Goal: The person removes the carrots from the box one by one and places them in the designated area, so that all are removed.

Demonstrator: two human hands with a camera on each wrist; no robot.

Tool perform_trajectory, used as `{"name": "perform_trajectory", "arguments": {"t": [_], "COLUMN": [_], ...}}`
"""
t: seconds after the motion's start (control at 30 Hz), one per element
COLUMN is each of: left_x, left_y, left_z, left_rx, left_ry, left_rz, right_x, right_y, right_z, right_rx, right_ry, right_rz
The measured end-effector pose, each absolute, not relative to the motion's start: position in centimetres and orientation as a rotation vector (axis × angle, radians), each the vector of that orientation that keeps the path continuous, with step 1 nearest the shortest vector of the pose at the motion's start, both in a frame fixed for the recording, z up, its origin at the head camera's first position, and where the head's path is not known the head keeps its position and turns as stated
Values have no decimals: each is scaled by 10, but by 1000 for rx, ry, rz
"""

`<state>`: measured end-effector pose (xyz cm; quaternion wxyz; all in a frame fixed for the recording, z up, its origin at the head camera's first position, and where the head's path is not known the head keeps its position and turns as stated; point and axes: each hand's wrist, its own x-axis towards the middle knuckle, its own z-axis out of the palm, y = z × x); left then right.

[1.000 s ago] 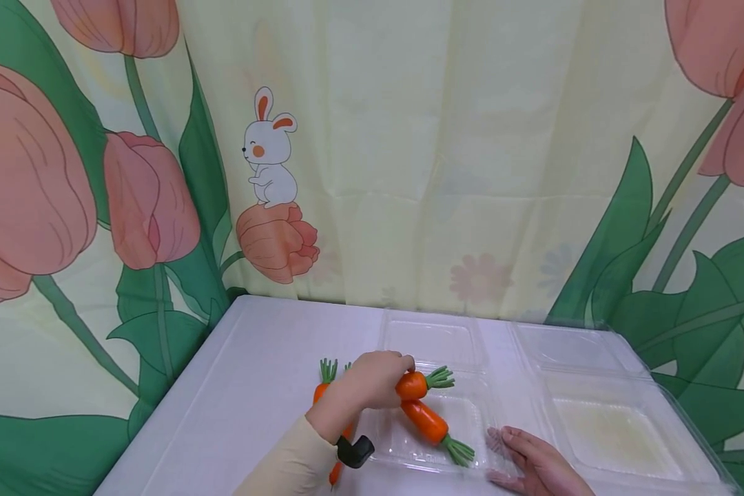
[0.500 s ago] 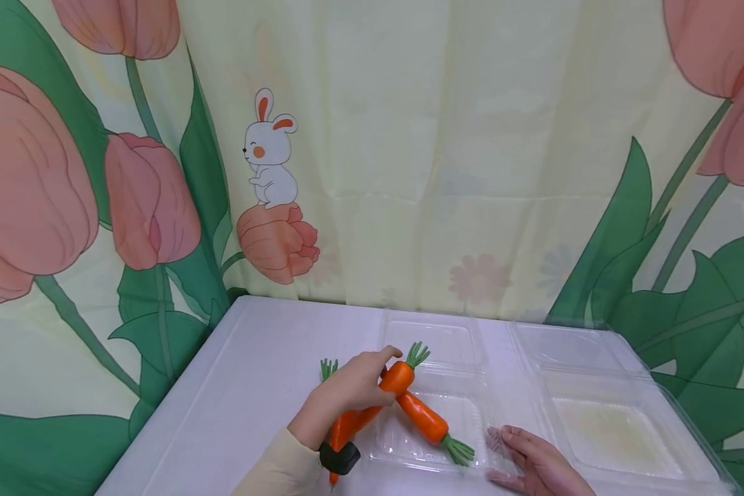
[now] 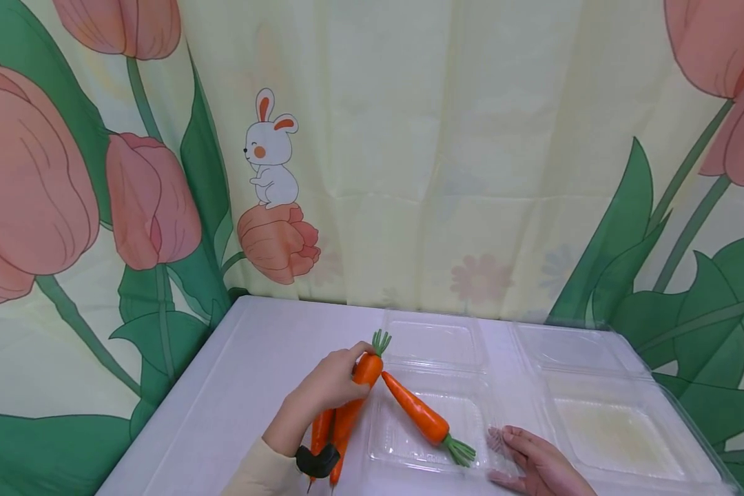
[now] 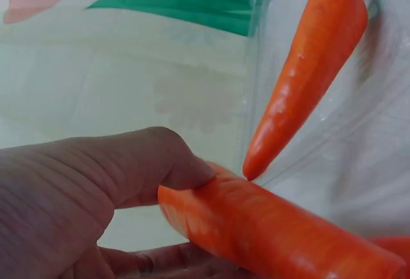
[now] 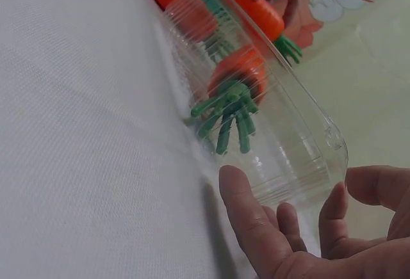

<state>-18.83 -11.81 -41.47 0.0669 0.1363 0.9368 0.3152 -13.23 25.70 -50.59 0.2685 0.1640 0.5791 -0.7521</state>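
My left hand (image 3: 331,379) grips an orange carrot (image 3: 367,370) with green tops, just left of the near clear plastic container (image 3: 378,448). In the left wrist view, the thumb lies on the thick end of that carrot. More carrot (image 3: 320,435) shows below the hand, partly hidden by the hand and wrist. Inside the container a single carrot (image 3: 423,415) lies diagonally, its tops toward the near right corner. My right hand (image 3: 536,461) holds the container's right edge, thumb and fingers at the plastic wall (image 5: 291,164).
A second clear container (image 3: 620,434) stands open to the right, its lid (image 3: 564,348) folded back. The near container's lid (image 3: 430,341) also lies back toward the curtain (image 3: 471,172). A white cloth (image 3: 192,427) covers the table.
My left hand has drawn the carrot leftward out from over the container, turning its green tops from right to upward. The carrot in the container and my right hand have stayed put.
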Motion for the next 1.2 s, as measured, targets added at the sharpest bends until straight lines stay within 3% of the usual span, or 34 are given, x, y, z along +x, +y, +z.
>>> {"name": "perform_trajectory", "arguments": {"t": [0.47, 1.2], "left_x": [-168, -163], "left_y": [-153, -192], "left_z": [-415, -436], "left_rx": [112, -92], "left_ry": [2948, 2943], "left_rz": [912, 876], "right_x": [-132, -131], "right_y": [259, 259], "right_z": [-505, -503], "right_rx": [413, 400], "right_ry": [1504, 1536], "right_rz": [-2039, -2032]}}
